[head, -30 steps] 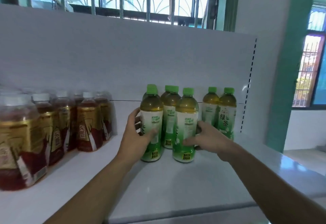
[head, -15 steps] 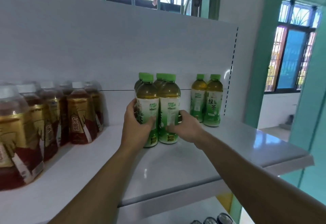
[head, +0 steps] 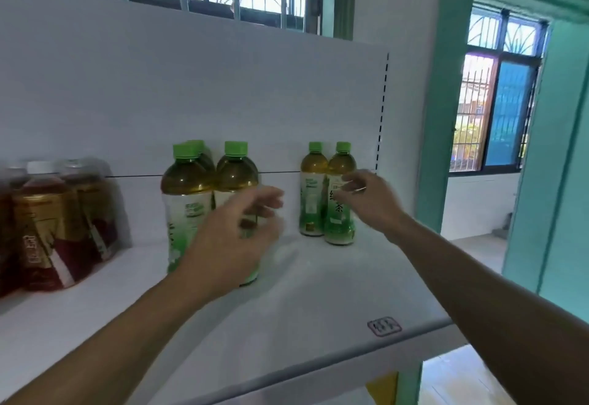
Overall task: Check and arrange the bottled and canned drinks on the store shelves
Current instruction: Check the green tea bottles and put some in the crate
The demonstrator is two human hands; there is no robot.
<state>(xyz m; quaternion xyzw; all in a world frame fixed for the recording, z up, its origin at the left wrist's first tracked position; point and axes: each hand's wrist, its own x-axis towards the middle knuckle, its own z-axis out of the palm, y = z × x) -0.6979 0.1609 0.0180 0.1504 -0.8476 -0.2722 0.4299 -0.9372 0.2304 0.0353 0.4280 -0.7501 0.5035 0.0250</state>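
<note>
The left hand (head: 229, 239) is hovering, blurred, fingers loose and holding nothing, in front of the tea cluster (head: 188, 200) standing mid-shelf. The right hand (head: 366, 197) is hanging with curled fingers at the front bottle of the tea pair (head: 339, 213) near the right end of the shelf (head: 318, 293); whether it is gripping is unclear. Brown bottles (head: 47, 229) are standing at the left.

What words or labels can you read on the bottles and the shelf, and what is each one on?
"茶": label of the rightmost green tea bottle; the character above it is partly hidden by the right hand.
Front green-capped bottles: label print too blurred to read.
Brown drink bottles: label characters too blurred.
Shelf-edge sticker: unreadable.
</note>
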